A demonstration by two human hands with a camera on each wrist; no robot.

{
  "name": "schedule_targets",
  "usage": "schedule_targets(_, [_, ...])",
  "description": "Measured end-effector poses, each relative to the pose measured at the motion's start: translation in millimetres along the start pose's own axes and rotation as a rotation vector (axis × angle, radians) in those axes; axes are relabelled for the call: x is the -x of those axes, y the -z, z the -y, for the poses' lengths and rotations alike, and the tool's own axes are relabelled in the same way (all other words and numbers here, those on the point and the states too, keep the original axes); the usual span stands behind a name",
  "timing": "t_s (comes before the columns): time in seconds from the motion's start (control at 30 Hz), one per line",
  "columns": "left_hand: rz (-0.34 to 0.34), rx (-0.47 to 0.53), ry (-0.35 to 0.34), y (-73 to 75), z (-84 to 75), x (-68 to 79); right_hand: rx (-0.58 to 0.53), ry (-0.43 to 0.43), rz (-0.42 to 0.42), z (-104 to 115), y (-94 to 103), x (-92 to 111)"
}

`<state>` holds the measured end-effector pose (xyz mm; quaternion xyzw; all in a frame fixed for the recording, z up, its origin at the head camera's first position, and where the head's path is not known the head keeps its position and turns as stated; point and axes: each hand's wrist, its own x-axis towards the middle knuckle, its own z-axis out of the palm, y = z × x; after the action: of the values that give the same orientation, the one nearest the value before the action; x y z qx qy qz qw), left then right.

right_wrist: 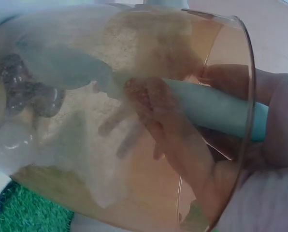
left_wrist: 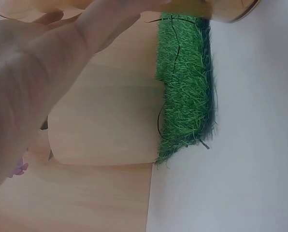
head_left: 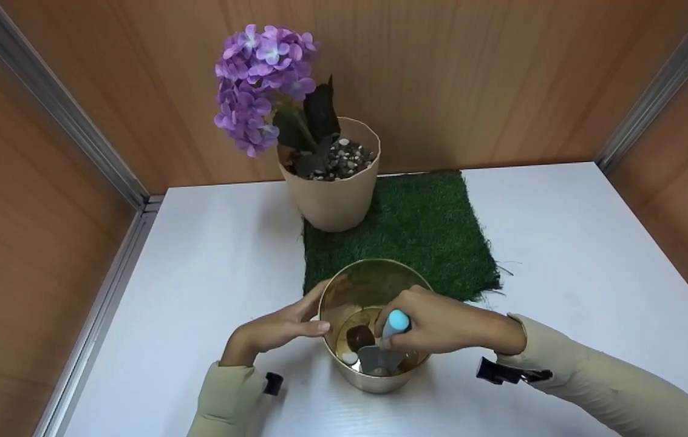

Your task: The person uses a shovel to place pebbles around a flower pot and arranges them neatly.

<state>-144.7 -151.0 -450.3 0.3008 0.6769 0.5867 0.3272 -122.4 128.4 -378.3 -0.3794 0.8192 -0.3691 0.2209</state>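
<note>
A see-through amber container (head_left: 374, 382) stands on the white table, holding a dark brown stone (head_left: 360, 337) and a white pebble (head_left: 349, 358). My right hand (head_left: 435, 318) reaches inside it and grips a small trowel by its light blue handle (head_left: 397, 321). The trowel's grey blade (head_left: 379, 360) points down among the stones. Through the container's wall (right_wrist: 134, 212), the right wrist view shows my fingers round the handle. On the left, my left hand (head_left: 280, 328) holds the container's side, thumb in front and fingers partly hidden behind.
Behind the container lies a square of artificial grass (head_left: 422, 230). A beige pot (head_left: 334, 203) with gravel and purple flowers (head_left: 265, 79) stands at its back left corner. Wooden panels (head_left: 471, 85) enclose the white table (head_left: 574, 255) at the back and sides.
</note>
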Motion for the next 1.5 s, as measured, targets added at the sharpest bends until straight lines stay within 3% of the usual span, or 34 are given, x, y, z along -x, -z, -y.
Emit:
schedule_targets(0.67, [0.010,-0.012,-0.009,-0.7,-2.0,-1.6,-0.096,-0.051,-0.043,-1.7,0.6,-4.8])
schedule_targets(1.2, [-0.011,-0.025,0.031,-1.4,0.1,0.9,-0.176,-0.047,-0.069,-2.6,1.8,-4.7])
schedule_targets(1.5, [-0.008,-0.007,0.042,-1.8,1.0,2.2,-0.327,-0.081,-0.092,-2.0,6.6,-1.0])
